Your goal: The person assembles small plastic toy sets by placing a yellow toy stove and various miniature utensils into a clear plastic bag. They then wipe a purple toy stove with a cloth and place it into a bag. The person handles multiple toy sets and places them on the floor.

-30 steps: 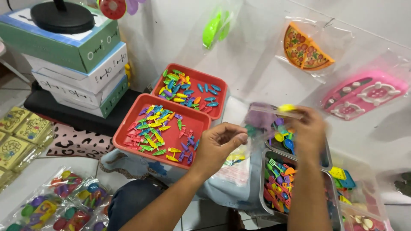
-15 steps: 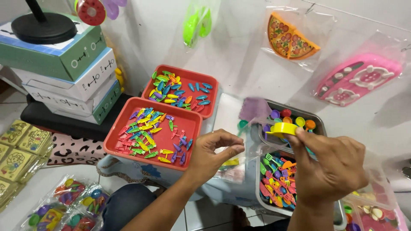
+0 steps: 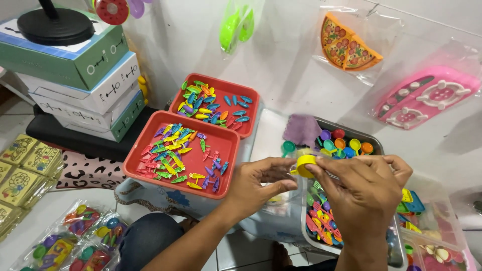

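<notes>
Centrally, the right hand (image 3: 369,193) pinches a small yellow toy cup (image 3: 304,165) at its ten o'clock; the left hand (image 3: 256,183), at nine o'clock, closes fingertips on clear plastic wrap beside it. Below lies a metal tray (image 3: 374,143) of coloured toy pieces; at ten o'clock sit two red trays (image 3: 150,150) of tiny cutlery.

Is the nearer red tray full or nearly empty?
Partly filled: the nearer red tray holds scattered small colourful pieces, with bare red floor showing.
</notes>
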